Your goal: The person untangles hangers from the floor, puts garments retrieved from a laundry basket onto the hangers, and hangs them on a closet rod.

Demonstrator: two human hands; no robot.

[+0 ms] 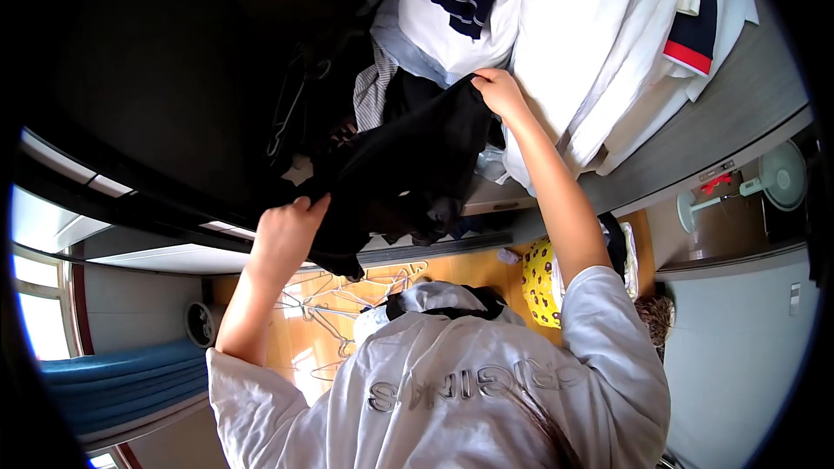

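A black garment (pixel 417 152) is stretched between my two hands; its exact kind does not show. My left hand (pixel 291 227) is closed on its lower left edge. Farther up and to the right, my right hand (pixel 499 93) pinches its upper corner. The cloth hangs down in folds in front of the wardrobe shelf. Just behind it lie a grey striped garment (pixel 375 85) and other dark clothes, partly hidden by the black cloth. White clothes (pixel 573 43) hang or lie close beside my right hand.
A dark hanger (pixel 291 108) is inside the wardrobe at left. Several wire hangers (pixel 326 304) lie on the wooden floor below. A yellow patterned bag (pixel 540 282) stands under my right arm. At the far right is a white fan (pixel 782 175); a blue curtain (pixel 130 386) hangs at left.
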